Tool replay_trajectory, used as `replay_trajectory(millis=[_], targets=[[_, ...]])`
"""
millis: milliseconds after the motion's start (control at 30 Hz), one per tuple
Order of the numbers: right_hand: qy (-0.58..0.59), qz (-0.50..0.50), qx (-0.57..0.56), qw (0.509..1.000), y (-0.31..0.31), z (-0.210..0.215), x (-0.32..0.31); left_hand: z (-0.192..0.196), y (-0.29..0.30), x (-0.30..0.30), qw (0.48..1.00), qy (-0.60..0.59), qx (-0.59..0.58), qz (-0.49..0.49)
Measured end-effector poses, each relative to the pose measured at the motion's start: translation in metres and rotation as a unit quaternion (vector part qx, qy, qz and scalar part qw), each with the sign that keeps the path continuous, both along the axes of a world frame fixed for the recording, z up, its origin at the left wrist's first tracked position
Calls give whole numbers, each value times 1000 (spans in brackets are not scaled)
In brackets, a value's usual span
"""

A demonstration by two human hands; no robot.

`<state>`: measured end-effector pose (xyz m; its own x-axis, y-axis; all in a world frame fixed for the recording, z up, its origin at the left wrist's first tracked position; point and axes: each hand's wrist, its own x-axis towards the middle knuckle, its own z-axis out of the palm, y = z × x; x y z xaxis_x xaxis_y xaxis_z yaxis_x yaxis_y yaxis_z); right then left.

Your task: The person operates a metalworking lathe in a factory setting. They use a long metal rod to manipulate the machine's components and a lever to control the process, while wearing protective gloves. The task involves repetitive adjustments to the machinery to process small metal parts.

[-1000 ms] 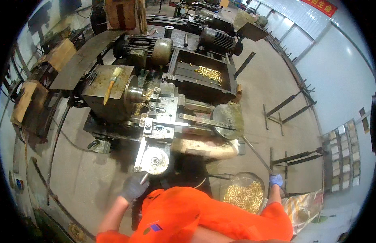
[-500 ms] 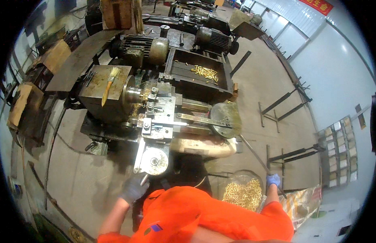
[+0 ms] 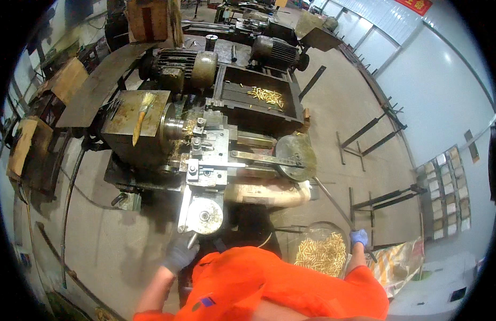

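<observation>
Left hand [image 3: 179,252] gripping handwheel crank [image 3: 191,241] on lathe [image 3: 205,155]; right hand [image 3: 358,238] clenched round long lever [image 3: 333,206]

You wear a bright orange short-sleeved shirt with a small blue patch at seven o'clock, a dark grey glove on your left hand [image 3: 179,252], and a blue glove on your right hand [image 3: 358,237].
</observation>
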<state>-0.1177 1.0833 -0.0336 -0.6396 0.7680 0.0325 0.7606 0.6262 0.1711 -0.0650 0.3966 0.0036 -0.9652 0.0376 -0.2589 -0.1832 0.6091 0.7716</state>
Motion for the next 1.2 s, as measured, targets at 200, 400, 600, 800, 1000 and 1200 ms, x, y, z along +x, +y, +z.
replay_trajectory(millis=[200, 400, 600, 800, 1000, 1200], targets=[[2, -10, -17, 1000, -12, 4, 2, 1, 3, 0, 1000, -13, 4, 20], [33, 7, 6, 999, 2, -12, 16, 2, 5, -2, 999, 17, -28, -4], [31, 21, -13, 999, -30, 6, 16, 8, 5, -1, 998, -17, -53, -1], [-2, -13, -1, 1000, -19, -3, 23, -9, 1, 1, 998, 17, -62, -17], [16, -19, -8, 1000, -31, -7, 34, -5, 6, 1, 998, 11, -58, -3], [6, -28, -55, 998, -65, 20, 32, 7, 11, -1, 997, -36, -61, -6]])
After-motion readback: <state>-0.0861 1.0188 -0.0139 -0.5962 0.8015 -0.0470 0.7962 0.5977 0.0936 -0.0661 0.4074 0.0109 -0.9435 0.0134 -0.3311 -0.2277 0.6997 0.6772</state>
